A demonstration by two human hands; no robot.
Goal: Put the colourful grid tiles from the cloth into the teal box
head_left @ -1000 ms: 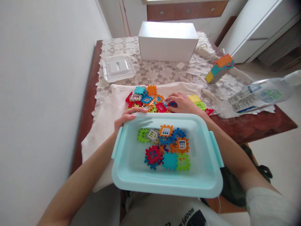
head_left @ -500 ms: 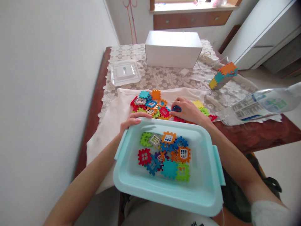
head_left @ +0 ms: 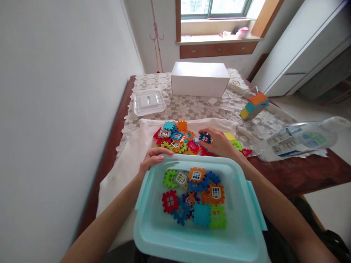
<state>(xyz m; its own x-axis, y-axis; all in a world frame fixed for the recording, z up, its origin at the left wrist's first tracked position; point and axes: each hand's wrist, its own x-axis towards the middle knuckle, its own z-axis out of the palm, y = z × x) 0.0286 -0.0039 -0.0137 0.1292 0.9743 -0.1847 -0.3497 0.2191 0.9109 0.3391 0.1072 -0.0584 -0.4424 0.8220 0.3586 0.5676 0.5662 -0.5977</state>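
Observation:
My left hand (head_left: 154,157) grips the far left rim of a pale turquoise plastic tub (head_left: 241,219), fingers over the edge. Inside the tub lie several interlocking building tiles, among them a red window tile (head_left: 170,201), a plain turquoise tile (head_left: 201,214) and a green one (head_left: 218,217). Beyond the far rim, my right hand (head_left: 216,141) pinches a dark blue window tile (head_left: 205,137) between thumb and fingers. Just below and left of it spreads a pile of mixed tiles (head_left: 175,140) on a white cloth (head_left: 123,179). The tub's rim hides the pile's near side.
Yellow and green tiles (head_left: 233,140) lie right of my right hand. A large clear bottle (head_left: 301,138) leans at the right. Farther back are a built tile block (head_left: 253,106), a white box (head_left: 199,80) and a clear plastic lid (head_left: 148,102). A wall (head_left: 55,109) borders the left.
My right hand has lifted slightly off the pile with the dark blue window tile in its fingers. The view has tilted up, showing more window. My left hand stays on the tub rim.

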